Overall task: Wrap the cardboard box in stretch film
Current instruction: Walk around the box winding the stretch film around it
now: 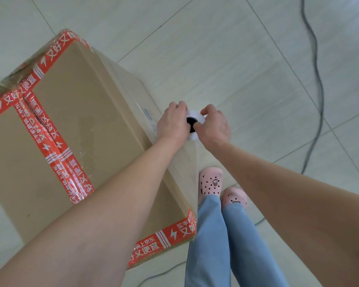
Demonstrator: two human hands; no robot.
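Standing on the floor (236,59), the cardboard box (81,121) is met at its side by the film roll (198,117), gripped between the curled left hand (171,123) and right hand (212,126). Film may be torn or slackened if tension is misjudged.

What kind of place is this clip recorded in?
Probably an indoor room used for packing: pale tiled floor, a taped cardboard box standing on it, a loose cable trailing across.
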